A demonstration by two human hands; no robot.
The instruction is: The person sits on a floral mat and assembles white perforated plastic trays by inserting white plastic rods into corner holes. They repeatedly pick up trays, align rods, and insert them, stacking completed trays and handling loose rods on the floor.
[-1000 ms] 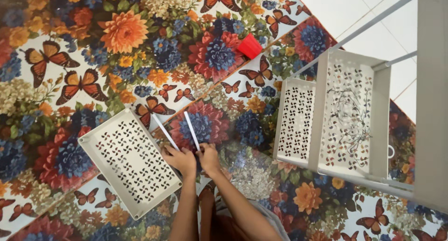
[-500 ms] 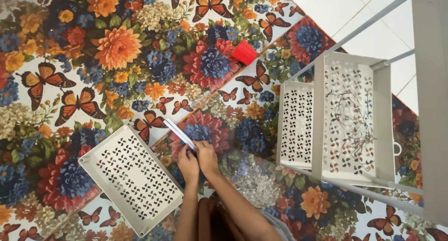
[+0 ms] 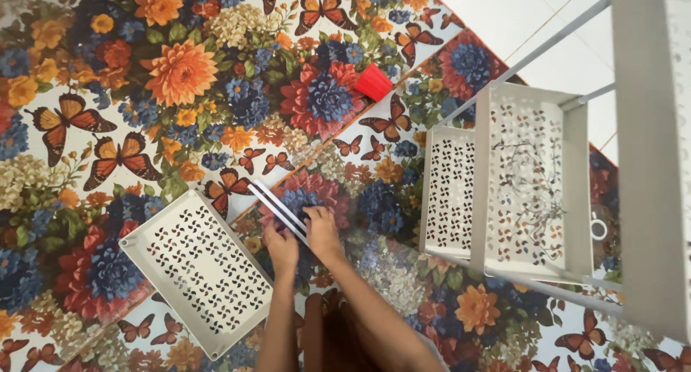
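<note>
Two thin white rods (image 3: 277, 204) lie side by side on the flowered, butterfly-patterned mat (image 3: 180, 69), pointing up and to the left. My left hand (image 3: 281, 245) grips their near ends from below. My right hand (image 3: 322, 232) rests over the same ends, fingertips on the rods. A loose white perforated shelf tray (image 3: 198, 267) lies flat just left of my left hand, almost touching it.
A white metal rack (image 3: 533, 192) with two perforated shelves and thin poles stands at the right. A small red cup (image 3: 373, 82) lies on the mat above centre. White floor tiles (image 3: 518, 12) show at the top right.
The two rods, spread apart in a V a second ago, are now together and parallel. Both hands have shifted slightly up along them. The view has drifted a little.
</note>
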